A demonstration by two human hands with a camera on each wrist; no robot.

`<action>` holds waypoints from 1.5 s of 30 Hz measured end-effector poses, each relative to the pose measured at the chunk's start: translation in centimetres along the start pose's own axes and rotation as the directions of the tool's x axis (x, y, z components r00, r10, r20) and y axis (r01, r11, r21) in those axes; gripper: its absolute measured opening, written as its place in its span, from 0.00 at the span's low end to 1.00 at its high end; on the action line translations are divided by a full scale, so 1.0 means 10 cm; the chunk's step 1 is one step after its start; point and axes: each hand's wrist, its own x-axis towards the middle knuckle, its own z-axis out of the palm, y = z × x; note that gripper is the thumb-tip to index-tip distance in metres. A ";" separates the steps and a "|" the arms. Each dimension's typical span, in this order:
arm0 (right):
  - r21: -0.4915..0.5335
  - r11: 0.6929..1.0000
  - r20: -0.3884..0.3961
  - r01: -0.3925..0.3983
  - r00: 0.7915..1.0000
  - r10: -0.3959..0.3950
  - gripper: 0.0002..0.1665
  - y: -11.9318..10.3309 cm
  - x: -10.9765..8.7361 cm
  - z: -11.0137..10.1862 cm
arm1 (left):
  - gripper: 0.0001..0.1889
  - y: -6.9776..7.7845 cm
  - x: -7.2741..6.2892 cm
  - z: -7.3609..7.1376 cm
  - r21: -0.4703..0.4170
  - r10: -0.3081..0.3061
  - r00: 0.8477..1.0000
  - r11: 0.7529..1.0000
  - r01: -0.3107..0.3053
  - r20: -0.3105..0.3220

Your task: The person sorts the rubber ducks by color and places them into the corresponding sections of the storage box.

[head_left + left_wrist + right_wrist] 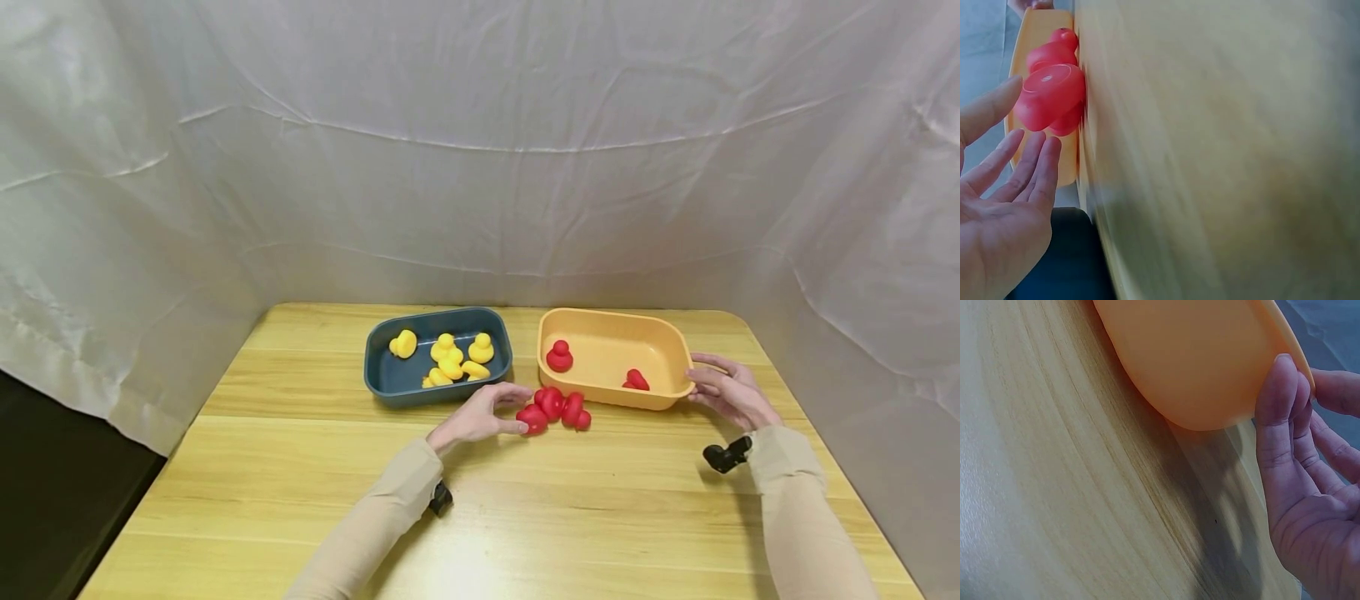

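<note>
My left hand (487,412) reaches beside a cluster of red toy ducks on the table, thumb and fingers spread around the nearest red duck (534,419). In the left wrist view a gap shows between the fingertips and that red duck (1050,90). Another red duck (551,403) and one lying tipped (575,411) touch in a row in front of the orange bin (600,392). At the bin's right end, my right hand (731,392) pinches the rim, thumb on the near side, as the right wrist view shows. Inside the bin are two red ducks (559,357).
Left of the orange bin stands a dark blue bin (390,398) holding several yellow toy ducks (481,348). Both stand near the back edge of the wooden table (562,517). A pale cloth curtain (480,183) closes off the back and sides.
</note>
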 end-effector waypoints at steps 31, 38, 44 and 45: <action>-0.017 1.000 0.000 -0.003 1.000 0.003 0.17 -0.01 0.00 0.00 | 0.28 -0.03 0.04 0.03 0.026 -0.015 0.999 1.000 0.014 0.038; -0.027 1.000 -0.005 -0.006 1.000 0.005 0.16 -0.01 0.00 0.01 | 0.28 -0.03 0.05 0.03 0.044 -0.022 0.999 0.999 0.020 0.048; -0.019 1.000 0.001 -0.003 1.000 0.003 0.16 -0.01 -0.01 0.00 | 0.28 -0.02 0.04 0.04 0.059 -0.034 0.998 0.998 0.031 0.060; -0.017 1.000 0.003 -0.003 1.000 0.003 0.16 -0.01 0.00 0.00 | 0.28 -0.02 0.04 0.04 0.062 -0.033 0.998 0.998 0.029 0.062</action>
